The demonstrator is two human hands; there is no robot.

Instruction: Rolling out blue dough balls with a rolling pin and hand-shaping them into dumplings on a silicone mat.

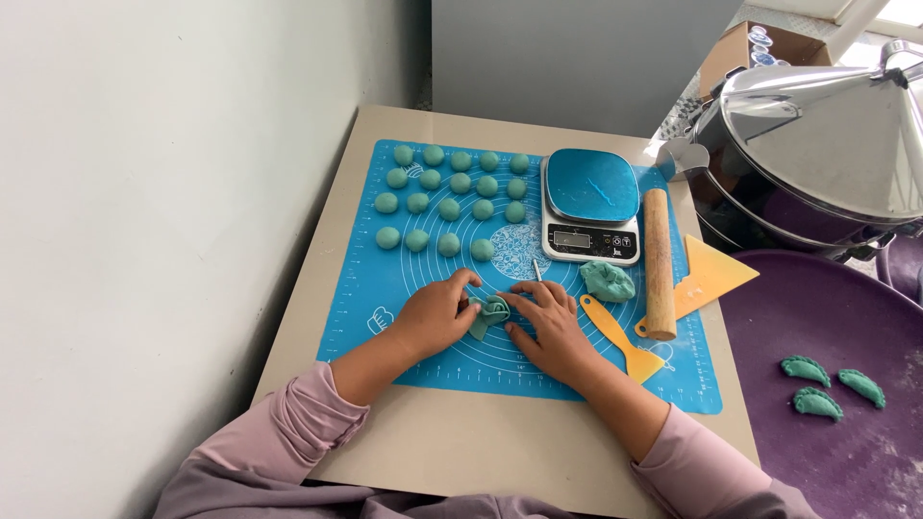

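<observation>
Hands — left hand (435, 312), right hand (550, 322) — pinch dough piece (494, 309) mid-mat (385, 288).

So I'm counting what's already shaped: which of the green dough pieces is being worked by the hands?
The folded green piece between the left hand and right hand; the balls sit untouched above.

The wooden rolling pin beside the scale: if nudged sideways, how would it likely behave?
The wooden rolling pin is a smooth cylinder, so it would probably roll. The yellow scraper against its right side may stop it. It looks rigid.
</observation>
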